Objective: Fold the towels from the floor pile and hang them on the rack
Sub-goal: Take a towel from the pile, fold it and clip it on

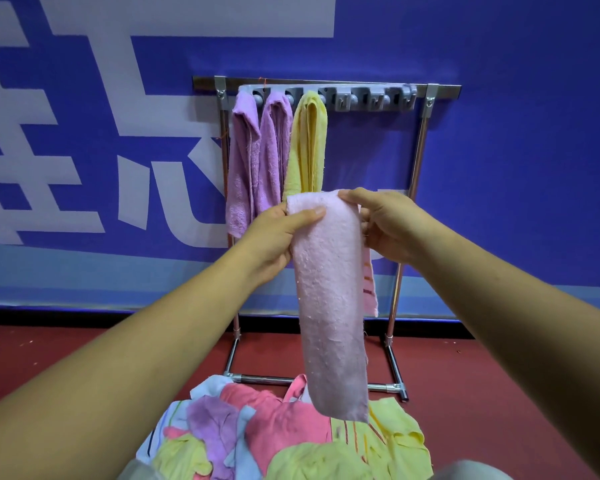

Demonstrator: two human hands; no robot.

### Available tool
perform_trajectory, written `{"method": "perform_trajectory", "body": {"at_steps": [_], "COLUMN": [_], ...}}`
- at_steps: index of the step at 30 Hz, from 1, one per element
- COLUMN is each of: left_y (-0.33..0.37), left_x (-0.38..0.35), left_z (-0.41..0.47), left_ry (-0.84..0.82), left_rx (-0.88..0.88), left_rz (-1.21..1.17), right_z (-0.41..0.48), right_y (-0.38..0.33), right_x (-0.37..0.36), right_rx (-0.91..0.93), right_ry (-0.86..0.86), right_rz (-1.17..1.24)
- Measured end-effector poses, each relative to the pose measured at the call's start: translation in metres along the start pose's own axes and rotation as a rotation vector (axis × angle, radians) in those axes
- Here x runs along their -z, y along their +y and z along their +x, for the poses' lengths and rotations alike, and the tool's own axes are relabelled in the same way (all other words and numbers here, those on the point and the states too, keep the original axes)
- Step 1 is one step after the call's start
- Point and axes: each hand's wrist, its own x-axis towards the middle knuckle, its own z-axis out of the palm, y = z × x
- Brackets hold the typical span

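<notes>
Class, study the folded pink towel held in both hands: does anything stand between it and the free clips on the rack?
Nothing visible does. The pink towel hangs from the left hand and right hand before the rack; its free clips lie right of the yellow towel.

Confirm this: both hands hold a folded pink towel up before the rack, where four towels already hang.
Not four. The head view shows three on the rack: two purple towels and one yellow towel. Both the left hand and right hand do hold the folded pink towel.
</notes>
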Motion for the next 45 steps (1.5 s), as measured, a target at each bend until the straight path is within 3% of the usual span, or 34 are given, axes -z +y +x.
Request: {"method": "perform_trajectory", "body": {"at_steps": [6,16,26,35,38,40,42,45], "left_y": [0.013,0.004,-0.012,0.017,0.031,0.039,0.050,0.065], "left_x": [0.001,0.016,0.013,-0.004,-0.002,-0.001,-0.005,-0.010], "left_z": [0.002,-0.002,0.001,0.021,0.030,0.034,0.037,0.045], "left_ry": [0.070,-0.029,0.084,0.042,-0.040,-0.157,-0.251,-0.321], "left_rx": [-0.004,0.061,0.017,0.067,0.139,0.203,0.222,0.215], "left_rz": [-0.075,0.072,0.054,0.055,0.095,0.159,0.217,0.236], "right_z": [-0.002,0.004,0.005,0.000,0.002,0.011,0.019,0.027], "right_y": [0.016,0.016,0.016,0.011,0.000,-0.009,-0.020,-0.035], "right_x": [0.005,-0.012,-0.015,0.017,0.029,0.036,0.037,0.032], "right_rx": [-0.062,0.036,0.035,-0.080,0.027,0.117,0.158,0.142], "right_ry": [-0.228,-0.013,0.079,0.080,0.220,0.275,0.170,-0.128], "right_rz": [0.075,0.099,0.241,-0.103,-0.475,-0.520,-0.449,-0.204]}}
